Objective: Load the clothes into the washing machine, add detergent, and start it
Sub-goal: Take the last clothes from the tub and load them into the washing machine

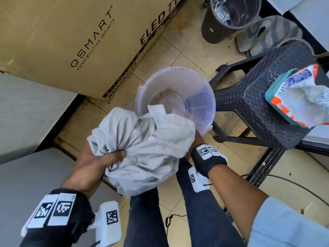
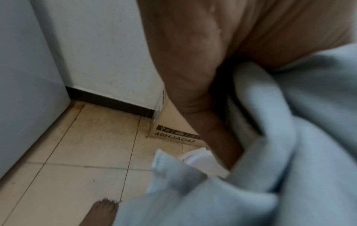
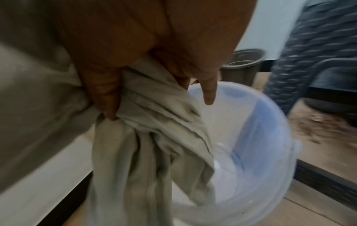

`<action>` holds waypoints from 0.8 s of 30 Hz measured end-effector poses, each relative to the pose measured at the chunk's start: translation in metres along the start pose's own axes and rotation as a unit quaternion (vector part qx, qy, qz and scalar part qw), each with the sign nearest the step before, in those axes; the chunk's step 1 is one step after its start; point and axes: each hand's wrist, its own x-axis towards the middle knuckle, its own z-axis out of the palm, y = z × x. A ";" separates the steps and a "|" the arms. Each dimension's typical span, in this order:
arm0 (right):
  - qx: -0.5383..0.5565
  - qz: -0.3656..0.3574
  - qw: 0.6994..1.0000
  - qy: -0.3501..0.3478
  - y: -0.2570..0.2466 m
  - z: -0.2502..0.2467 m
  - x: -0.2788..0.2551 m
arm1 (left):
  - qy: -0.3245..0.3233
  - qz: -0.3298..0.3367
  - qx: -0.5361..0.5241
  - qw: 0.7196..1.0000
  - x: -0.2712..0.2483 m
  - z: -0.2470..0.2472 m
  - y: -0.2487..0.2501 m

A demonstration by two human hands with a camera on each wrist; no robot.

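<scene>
Currently your left hand point(image 1: 92, 166) and right hand point(image 1: 197, 143) hold one crumpled bundle of pale grey cloth garments point(image 1: 142, 148) between them, above the tiled floor point(image 1: 178, 56). Your left hand grips the bundle's 8 o'clock side, thumb pressed across the fabric, fingers hidden beneath. Your right hand clutches the 3 o'clock side; the right wrist view shows its fingers point(image 3: 108, 94) curled into gathered folds, one finger pointing free over the bucket.

At 1 o'clock of the bundle stands a translucent round plastic bucket point(image 1: 204, 97); a flap of cloth overlaps its near rim. Whether the flap touches the rim cannot be told.

At 3 o'clock of the bucket is a dark woven-pattern plastic stool point(image 1: 258, 97), carrying an opened detergent packet in a teal container point(image 1: 293, 97). At 11 o'clock leans a large brown cardboard television carton point(image 1: 62, 41). At 12 o'clock stands a dark round plastic bin point(image 1: 217, 31).
</scene>
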 end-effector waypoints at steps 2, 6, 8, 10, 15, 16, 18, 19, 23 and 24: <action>-0.083 -0.020 0.993 0.080 -0.011 -0.035 -0.011 | 0.095 0.063 0.109 0.987 0.008 -0.007 0.003; 0.004 0.016 0.973 0.229 -0.017 -0.058 -0.021 | 0.241 0.125 0.256 0.928 0.023 0.006 0.002; 0.036 -0.018 0.953 0.302 -0.031 -0.065 -0.034 | 0.263 0.122 0.302 0.908 0.021 0.024 0.001; 0.073 -0.079 0.936 0.335 -0.052 -0.065 -0.053 | 0.191 0.113 0.279 0.935 0.021 0.043 -0.001; 0.086 -0.176 0.973 0.126 -0.098 -0.037 -0.101 | -0.063 -0.001 -0.097 0.993 0.018 0.078 -0.017; 0.114 -0.183 0.973 0.084 -0.099 -0.034 -0.108 | -0.062 -0.002 -0.119 0.991 0.017 0.080 -0.018; 0.179 -0.204 0.962 0.004 -0.098 -0.034 -0.116 | -0.022 0.007 -0.108 0.994 0.016 0.079 -0.018; 0.232 -0.202 0.951 -0.035 -0.094 -0.035 -0.116 | 0.013 0.014 -0.083 0.996 0.016 0.077 -0.020; 0.392 -0.139 0.901 -0.127 -0.084 -0.049 -0.104 | 0.070 0.048 -0.013 0.996 0.015 0.065 -0.031; 0.378 -0.133 0.914 -0.059 -0.081 -0.054 -0.096 | 0.058 0.047 -0.009 0.997 0.014 0.062 -0.033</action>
